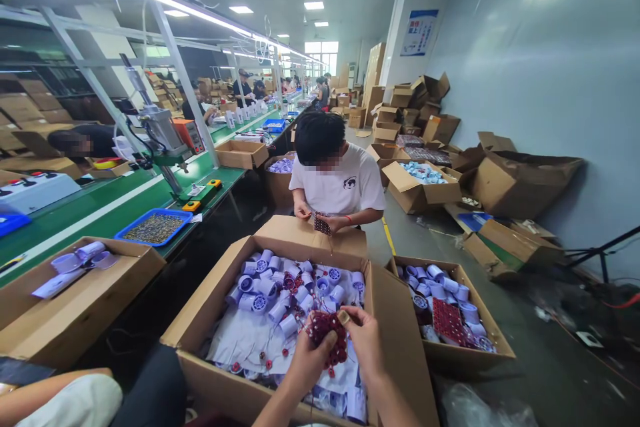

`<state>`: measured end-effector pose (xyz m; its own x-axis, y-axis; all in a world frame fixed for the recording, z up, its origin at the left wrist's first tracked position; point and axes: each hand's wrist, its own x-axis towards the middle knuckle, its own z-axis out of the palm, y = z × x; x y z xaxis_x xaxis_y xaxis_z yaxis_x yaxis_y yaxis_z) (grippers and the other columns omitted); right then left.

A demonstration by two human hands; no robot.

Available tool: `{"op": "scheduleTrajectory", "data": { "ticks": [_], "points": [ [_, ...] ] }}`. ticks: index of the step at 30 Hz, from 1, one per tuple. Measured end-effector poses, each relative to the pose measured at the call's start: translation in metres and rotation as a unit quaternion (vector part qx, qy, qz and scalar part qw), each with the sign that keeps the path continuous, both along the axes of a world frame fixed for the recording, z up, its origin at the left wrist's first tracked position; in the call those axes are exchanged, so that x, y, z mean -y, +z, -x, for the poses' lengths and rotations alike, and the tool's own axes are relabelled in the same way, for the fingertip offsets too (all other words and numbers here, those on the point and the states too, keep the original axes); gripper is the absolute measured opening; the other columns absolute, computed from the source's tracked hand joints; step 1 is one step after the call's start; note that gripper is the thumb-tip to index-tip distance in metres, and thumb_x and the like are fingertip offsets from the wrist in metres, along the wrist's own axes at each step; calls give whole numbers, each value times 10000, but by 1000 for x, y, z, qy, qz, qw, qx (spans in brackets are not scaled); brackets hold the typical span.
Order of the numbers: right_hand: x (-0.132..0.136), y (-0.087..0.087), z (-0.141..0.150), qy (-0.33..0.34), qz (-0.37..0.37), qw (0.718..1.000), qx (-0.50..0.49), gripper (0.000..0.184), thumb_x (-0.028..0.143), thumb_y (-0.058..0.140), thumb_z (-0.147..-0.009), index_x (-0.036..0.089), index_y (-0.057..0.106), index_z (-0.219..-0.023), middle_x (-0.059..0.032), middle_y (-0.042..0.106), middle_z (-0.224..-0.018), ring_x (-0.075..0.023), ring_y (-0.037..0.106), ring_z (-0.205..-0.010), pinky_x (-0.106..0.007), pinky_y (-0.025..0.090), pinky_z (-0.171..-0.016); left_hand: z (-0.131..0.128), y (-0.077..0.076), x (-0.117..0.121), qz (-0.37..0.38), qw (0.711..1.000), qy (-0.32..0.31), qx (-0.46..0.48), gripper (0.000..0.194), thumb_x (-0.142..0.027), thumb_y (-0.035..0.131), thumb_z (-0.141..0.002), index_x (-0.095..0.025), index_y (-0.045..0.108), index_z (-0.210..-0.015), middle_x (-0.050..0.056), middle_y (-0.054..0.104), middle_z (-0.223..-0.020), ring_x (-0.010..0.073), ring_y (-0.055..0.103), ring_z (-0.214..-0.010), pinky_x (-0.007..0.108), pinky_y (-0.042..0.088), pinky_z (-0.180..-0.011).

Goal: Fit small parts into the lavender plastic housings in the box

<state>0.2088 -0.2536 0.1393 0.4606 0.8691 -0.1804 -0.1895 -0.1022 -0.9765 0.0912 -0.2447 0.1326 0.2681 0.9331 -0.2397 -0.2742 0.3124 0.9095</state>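
My left hand point(316, 355) grips a dark red panel of small round circuit boards point(334, 340), its thumb pressed on the near face. Thin wires with pale ends stick out of the panel. At the panel's upper right edge, the fingers of my right hand point(365, 337) are pinched together, with a tan covering on one fingertip. Both hands are above an open cardboard box point(200, 320). Inside it lie lilac plastic cylinders point(267, 288), white sheeting point(245, 340) and loose red round boards with wires point(269, 365).
Across the box, a co-worker point(335, 180) holds a similar panel point(323, 223). A smaller box point(487, 353) on the right holds cylinders and another red panel point(447, 320). To the left are a long box point(115, 287), a blue tray point(159, 225) and a bench press point(163, 133).
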Motion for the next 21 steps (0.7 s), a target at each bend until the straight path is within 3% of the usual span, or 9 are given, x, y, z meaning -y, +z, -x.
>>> {"op": "scheduleTrajectory", "data": {
  "ticks": [6,13,18,21],
  "points": [
    [-1,1,4,-18,-19,1000,-14,329,476,747,-573,163,658,-616,-7,640,-537,-145,543,-491,-251,441,-492,-6,-1,6,-61,997,43,9,439,-482,765,-602,-170,566,-837,-5,623,-665,130,565,-566,263,497,-552],
    [1,10,16,-74,-57,989,116,297,475,678,-673,178,700,-682,-44,703,-663,-181,619,-619,-264,495,-593,-11,5,13,-95,986,136,-27,381,-436,759,-624,-180,594,-853,1,652,-702,146,595,-617,242,509,-556],
    [-1,21,11,2,-90,994,65,341,484,709,-647,185,725,-810,-57,729,-753,-203,647,-685,-284,521,-636,-7,17,8,-45,990,135,19,447,-441,797,-560,-182,599,-865,6,664,-719,172,628,-650,269,528,-575],
    [1,22,6,43,-93,994,42,342,492,714,-639,173,724,-762,-51,717,-702,-189,626,-620,-274,512,-576,-2,24,6,-54,991,119,10,447,-441,798,-548,-185,591,-851,-4,659,-709,163,622,-642,278,532,-598]
  ]
}}
